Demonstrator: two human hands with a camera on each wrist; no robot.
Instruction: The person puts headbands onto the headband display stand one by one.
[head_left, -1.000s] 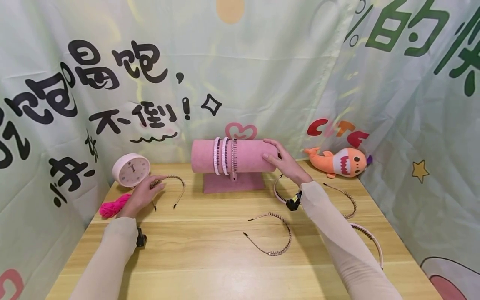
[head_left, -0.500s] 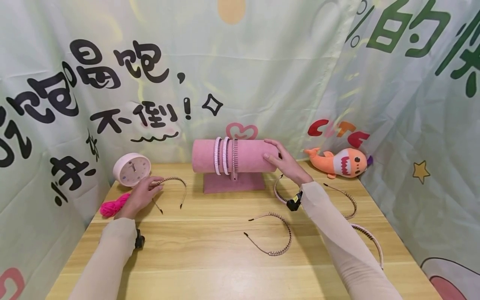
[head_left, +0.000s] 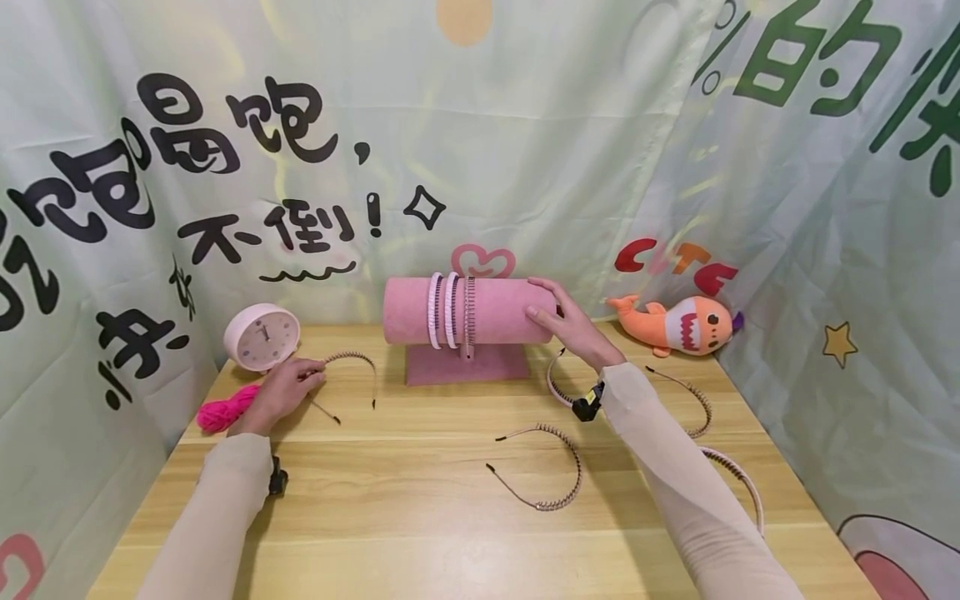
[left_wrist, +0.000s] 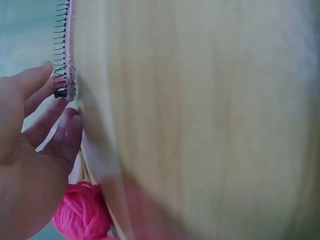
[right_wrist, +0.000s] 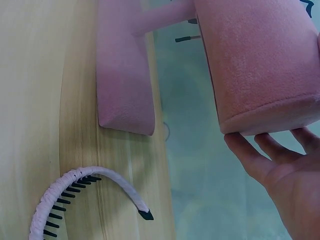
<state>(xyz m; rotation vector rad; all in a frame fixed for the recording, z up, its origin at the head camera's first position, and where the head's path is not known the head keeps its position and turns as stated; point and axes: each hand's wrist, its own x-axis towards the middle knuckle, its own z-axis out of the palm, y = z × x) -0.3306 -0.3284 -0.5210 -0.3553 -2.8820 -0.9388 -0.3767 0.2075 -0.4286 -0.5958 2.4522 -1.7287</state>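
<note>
My left hand (head_left: 282,392) pinches a thin headband (head_left: 352,357) with a row of small comb teeth, near the left back of the table. In the left wrist view, the toothed end of this headband (left_wrist: 71,50) lies at the thumb and fingers. My right hand (head_left: 573,325) holds the right end of a pink plush roll-shaped display stand (head_left: 506,312). Its fingertips touch that end in the right wrist view. On the roll sit two whitish headbands (head_left: 450,312) and a thin toothed one (head_left: 470,312), side by side left of its middle.
More headbands lie on the table: one in the middle (head_left: 573,467), others to the right (head_left: 705,408) and beneath the right forearm. A pink clock (head_left: 262,337) and pink yarn (head_left: 228,410) flank the left hand. An orange plush toy (head_left: 675,323) sits back right, before cloth walls.
The thin headband in my left hand has turned, its free tips swinging toward the right. My right hand and the display stand have stayed in place.
</note>
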